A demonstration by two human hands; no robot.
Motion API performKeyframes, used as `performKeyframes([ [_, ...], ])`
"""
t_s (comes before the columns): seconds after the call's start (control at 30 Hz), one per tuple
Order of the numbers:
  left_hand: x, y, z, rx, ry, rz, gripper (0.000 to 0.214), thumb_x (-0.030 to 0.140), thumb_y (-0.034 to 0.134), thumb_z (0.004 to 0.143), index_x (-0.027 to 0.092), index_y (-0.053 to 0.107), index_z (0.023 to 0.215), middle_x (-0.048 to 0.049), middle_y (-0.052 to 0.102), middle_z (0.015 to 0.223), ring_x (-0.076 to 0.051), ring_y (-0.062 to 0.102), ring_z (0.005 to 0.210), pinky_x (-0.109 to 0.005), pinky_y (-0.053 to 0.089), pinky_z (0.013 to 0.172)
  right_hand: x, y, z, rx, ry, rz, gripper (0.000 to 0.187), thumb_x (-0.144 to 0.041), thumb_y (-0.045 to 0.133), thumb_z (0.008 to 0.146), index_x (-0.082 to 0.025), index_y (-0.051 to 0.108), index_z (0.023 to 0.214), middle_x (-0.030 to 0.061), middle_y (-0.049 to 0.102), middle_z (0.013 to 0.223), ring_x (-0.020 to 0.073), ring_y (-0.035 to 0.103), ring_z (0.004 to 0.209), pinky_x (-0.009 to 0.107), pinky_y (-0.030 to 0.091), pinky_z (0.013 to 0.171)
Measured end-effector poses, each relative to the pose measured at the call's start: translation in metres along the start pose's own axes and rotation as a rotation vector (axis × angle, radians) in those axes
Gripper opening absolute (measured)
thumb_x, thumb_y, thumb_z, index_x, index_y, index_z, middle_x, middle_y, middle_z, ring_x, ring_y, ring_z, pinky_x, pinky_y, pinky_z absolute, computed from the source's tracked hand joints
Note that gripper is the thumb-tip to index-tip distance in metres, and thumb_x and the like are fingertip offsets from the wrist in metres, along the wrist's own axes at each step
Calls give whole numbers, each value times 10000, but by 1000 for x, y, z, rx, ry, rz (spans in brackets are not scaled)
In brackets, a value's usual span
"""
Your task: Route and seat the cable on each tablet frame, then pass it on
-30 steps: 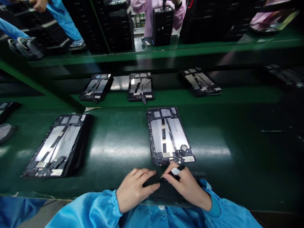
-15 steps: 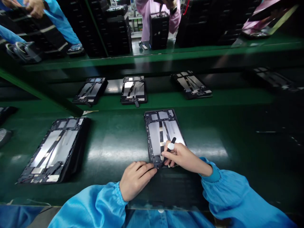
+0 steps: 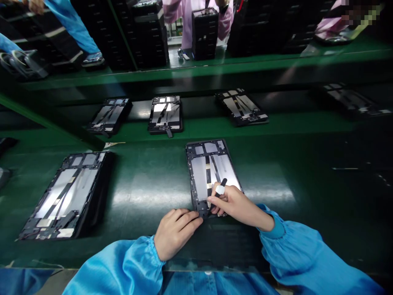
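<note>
An opened tablet [image 3: 198, 172], its silver inner plate and dark flat cables showing, lies in front of me on the green bench. Between the thumb and fingers of my right hand [image 3: 229, 200] is a slim black hand tool [image 3: 224, 182] with a white wrap around it. Its lower end points down at the tablet's near end; the exact tip is hard to make out. My left hand [image 3: 177, 230] lies palm down, fingers stretched out, with the fingertips touching the tablet's near left corner. Part of that near end is hidden by my right hand.
Another opened tablet [image 3: 63, 192] rests on a dark stack at left. Further opened tablets [image 3: 166, 112] lie in a row beyond the bench [image 3: 147, 176]. A green post [image 3: 61, 123] slants in from the left. Behind stand tall black stacks [image 3: 147, 37] and a person in pink [image 3: 187, 28].
Surrounding tablets and stacks appear slightly further left as the view shifts a little. Both hands, the black tool and the tablet beneath them look almost the same.
</note>
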State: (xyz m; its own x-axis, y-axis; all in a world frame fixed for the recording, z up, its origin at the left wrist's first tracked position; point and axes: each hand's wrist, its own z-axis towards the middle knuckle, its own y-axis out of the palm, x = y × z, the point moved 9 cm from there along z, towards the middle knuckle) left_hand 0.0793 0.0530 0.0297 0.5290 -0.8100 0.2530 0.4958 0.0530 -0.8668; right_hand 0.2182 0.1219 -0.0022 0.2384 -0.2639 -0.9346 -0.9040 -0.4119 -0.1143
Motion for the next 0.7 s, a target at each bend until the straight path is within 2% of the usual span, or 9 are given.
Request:
performKeyframes([
  [0.4, 0, -1, 1, 9, 6, -4, 205, 168, 521, 979, 172, 634, 1150, -48, 694, 1096, -169, 594, 951, -282, 468, 727, 0, 0, -1, 3, 3, -3, 157, -322, 632, 858, -215, 576, 759, -18, 658, 580, 199, 722, 604, 288, 581, 538],
  [0.7, 12, 2, 3, -84, 90, 212, 345, 125, 370, 1012, 187, 603, 1259, -73, 651, 1132, -194, 562, 964, -301, 442, 707, -3, -4, -2, 27, -32, -28, 193, -369, 620, 872, -221, 559, 766, -7, 657, 611, 223, 726, 625, 299, 577, 531],
])
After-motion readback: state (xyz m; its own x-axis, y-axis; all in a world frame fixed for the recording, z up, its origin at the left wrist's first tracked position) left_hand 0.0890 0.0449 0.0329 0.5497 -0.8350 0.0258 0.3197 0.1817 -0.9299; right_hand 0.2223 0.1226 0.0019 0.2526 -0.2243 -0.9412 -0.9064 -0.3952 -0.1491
